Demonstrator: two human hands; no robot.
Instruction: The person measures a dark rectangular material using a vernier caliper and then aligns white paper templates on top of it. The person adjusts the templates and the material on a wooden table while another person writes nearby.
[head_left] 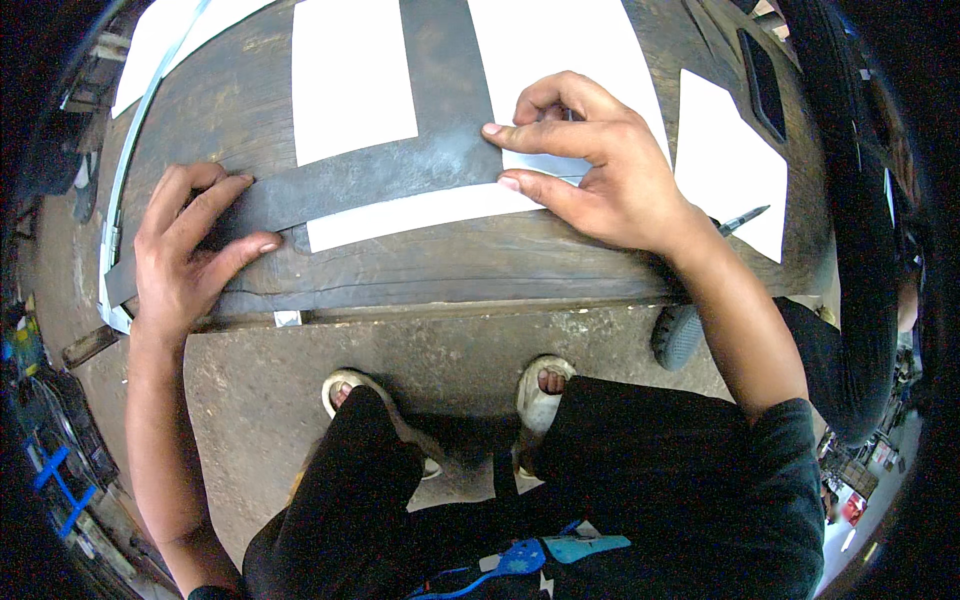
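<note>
A dark metal L-shaped square [380,172] lies flat over a white sheet of paper [350,85] on the worn wooden table. One arm of the square runs left to right along the near side; the other reaches away at its right end. My left hand [185,235] grips the left part of the near arm, fingers on top and thumb by the near edge. At the corner, my right hand [615,165] holds the square's right edge between thumb and forefinger. A pen [745,218] lies on a smaller white paper piece [730,150], partly hidden by my right forearm.
A long thin metal strip [143,120] runs along the table's left side, over another white sheet [185,35]. A dark phone-like slab [762,85] lies at the far right. Someone in black stands at the right, a grey shoe [680,335] beside the table's front edge.
</note>
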